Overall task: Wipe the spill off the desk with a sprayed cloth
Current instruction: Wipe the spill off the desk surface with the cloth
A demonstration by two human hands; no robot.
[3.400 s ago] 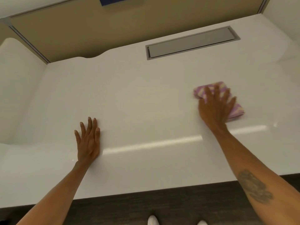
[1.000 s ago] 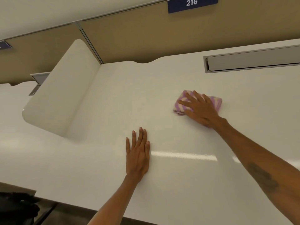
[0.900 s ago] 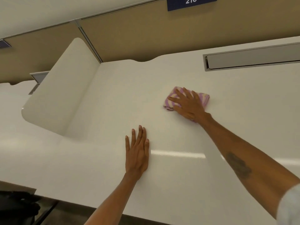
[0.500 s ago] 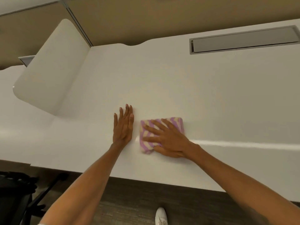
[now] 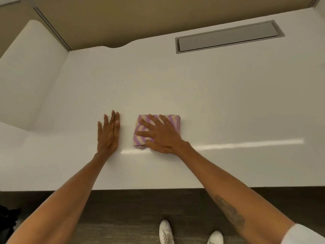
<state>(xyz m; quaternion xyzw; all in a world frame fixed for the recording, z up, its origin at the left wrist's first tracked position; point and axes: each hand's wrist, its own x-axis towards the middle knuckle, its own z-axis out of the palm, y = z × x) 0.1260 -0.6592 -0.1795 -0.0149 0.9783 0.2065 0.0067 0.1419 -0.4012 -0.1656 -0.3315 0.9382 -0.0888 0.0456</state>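
The folded cloth (image 5: 157, 130), striped in purple and cream, lies flat on the white counter (image 5: 211, 103), near the front edge and a little left of the middle of the view. The right hand (image 5: 161, 136) presses down on it with the palm and spread fingers, covering most of its near and right part; the thumb lies along the cloth's near edge, touching the counter surface. The fingers are splayed flat rather than curled round the fabric, so the cloth is pinned, not gripped. No spill can be made out on the surface around it.

Just beside the cloth, to its left and not touching it, the left hand (image 5: 109, 133) rests palm down on the bare counter, fingers straight and close together, holding nothing. The two hands are apart, with a narrow strip of counter between them.

A long bright reflection (image 5: 246, 144) runs across the glossy top to the right of the right wrist. Farther back, on the right, a grey rectangular cable hatch (image 5: 228, 36) is set flush in the counter. A white rounded divider panel (image 5: 29, 76) stands at the left, and a tan partition wall (image 5: 140, 20) runs behind. Below the front edge lies dark carpet (image 5: 123, 217), with two white shoes (image 5: 166, 232) at the bottom.
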